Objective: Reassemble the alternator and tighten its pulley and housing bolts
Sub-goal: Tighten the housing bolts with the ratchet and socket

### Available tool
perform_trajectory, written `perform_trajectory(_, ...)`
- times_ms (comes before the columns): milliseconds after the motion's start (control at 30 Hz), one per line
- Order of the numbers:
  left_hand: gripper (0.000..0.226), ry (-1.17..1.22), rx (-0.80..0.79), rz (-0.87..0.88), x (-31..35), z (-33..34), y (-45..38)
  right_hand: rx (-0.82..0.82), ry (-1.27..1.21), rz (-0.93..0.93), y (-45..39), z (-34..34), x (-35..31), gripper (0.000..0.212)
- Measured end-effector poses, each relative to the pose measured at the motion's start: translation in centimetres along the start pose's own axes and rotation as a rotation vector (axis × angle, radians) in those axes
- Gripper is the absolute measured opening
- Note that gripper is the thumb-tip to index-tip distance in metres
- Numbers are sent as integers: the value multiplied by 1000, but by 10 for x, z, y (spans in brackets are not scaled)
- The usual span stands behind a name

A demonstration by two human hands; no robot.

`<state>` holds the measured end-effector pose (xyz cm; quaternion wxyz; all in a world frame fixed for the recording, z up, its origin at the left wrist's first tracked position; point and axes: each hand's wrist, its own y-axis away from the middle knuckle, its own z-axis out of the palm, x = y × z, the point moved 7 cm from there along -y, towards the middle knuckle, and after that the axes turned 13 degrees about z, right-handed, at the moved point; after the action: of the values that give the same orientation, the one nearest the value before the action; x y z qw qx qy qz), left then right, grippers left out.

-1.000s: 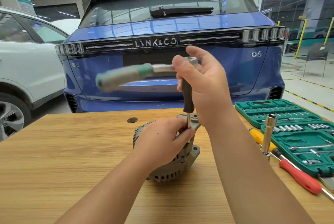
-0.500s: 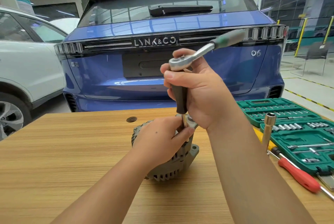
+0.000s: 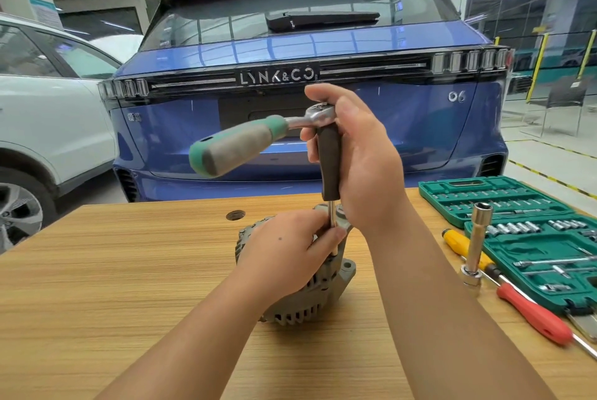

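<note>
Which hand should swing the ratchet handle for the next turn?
The right hand: it already grips the ratchet at its head, while the left hand pinches the shaft against the alternator.

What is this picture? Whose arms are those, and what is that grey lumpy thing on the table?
The camera sits on a person's head, so you see their own two arms reaching forward. The grey ribbed metal lump is an alternator, a car part that makes electricity. It stands on a wooden table. The left hand steadies it and pinches a thin metal rod. The right hand grips the dark sleeve on that rod, just under a ratchet wrench with a green and grey handle, a tool for turning bolts. On the right lie a green case of small sockets, a tall silver socket, and yellow and red-handled screwdrivers. Behind is a blue car.
</note>
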<state>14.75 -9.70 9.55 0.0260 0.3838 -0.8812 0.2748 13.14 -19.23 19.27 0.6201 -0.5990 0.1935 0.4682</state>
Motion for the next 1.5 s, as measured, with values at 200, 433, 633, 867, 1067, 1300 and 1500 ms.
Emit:
perform_trajectory(200, 31, 18, 7, -3, 1, 0, 0, 93, 86, 67, 1, -5, 0, 34)
perform_trajectory(433, 25, 18, 10, 17, 6, -5, 2, 484, 20, 155, 2, -34, 2, 14)
perform_trajectory(633, 24, 15, 15, 17, 5, -4, 2, 4, -378, 465, 0, -22, 14, 21)
perform_trajectory(867, 26, 25, 17, 25, 6, -5, 2, -89, -251, 447, 3, -4, 9, 23)
perform_trajectory(1067, 21, 35, 8, 2, 5, -3, 1, 165, 56, 62, 3, -3, 1, 37)
perform_trajectory(1300, 26, 17, 8, 6, 5, -4, 2, 86, 338, -138, 5, -1, -8, 37)
perform_trajectory(1500, 25, 15, -2, 5, 4, -4, 1, -25, 93, -17, 4, 2, -6, 19)
